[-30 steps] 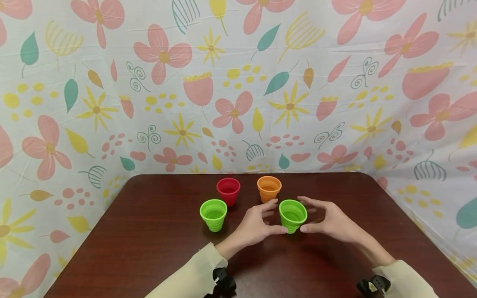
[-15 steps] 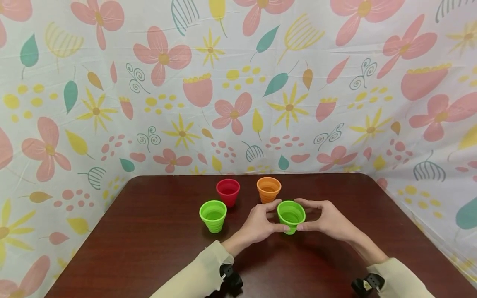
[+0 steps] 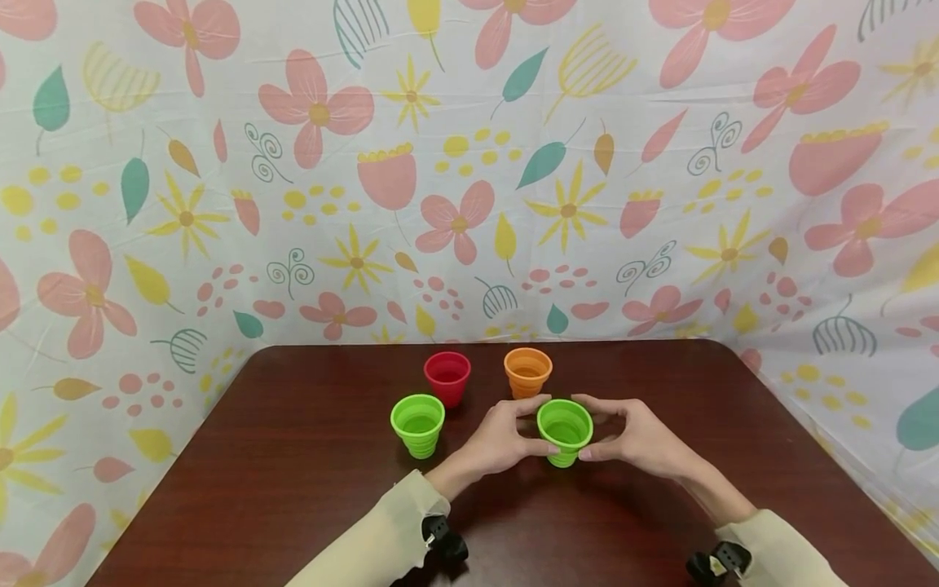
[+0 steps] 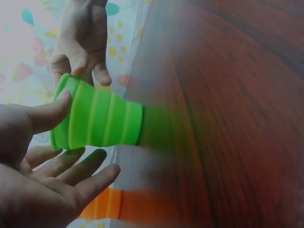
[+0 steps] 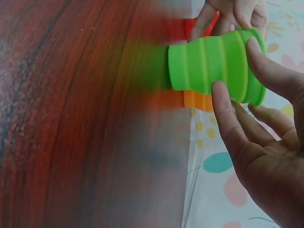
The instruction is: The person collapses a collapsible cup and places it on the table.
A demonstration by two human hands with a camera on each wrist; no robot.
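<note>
A green collapsible cup stands upright on the table between both hands, its ribbed wall narrowing toward the base. From its left side my left hand holds it, and the thumb lies at the rim in the left wrist view. On the other side my right hand grips the same cup, with thumb near the rim and a finger along the wall in the right wrist view. A second green cup stands to the left, apart from the hands. Just behind my left fingertips is an orange cup.
A red cup stands behind the second green cup, toward the back of the dark wooden table. A flower-patterned cloth hangs behind the table and along its sides.
Both hands have closed in on the green cup. It has shifted slightly left and toward me with them. The other cups have stayed in place.
</note>
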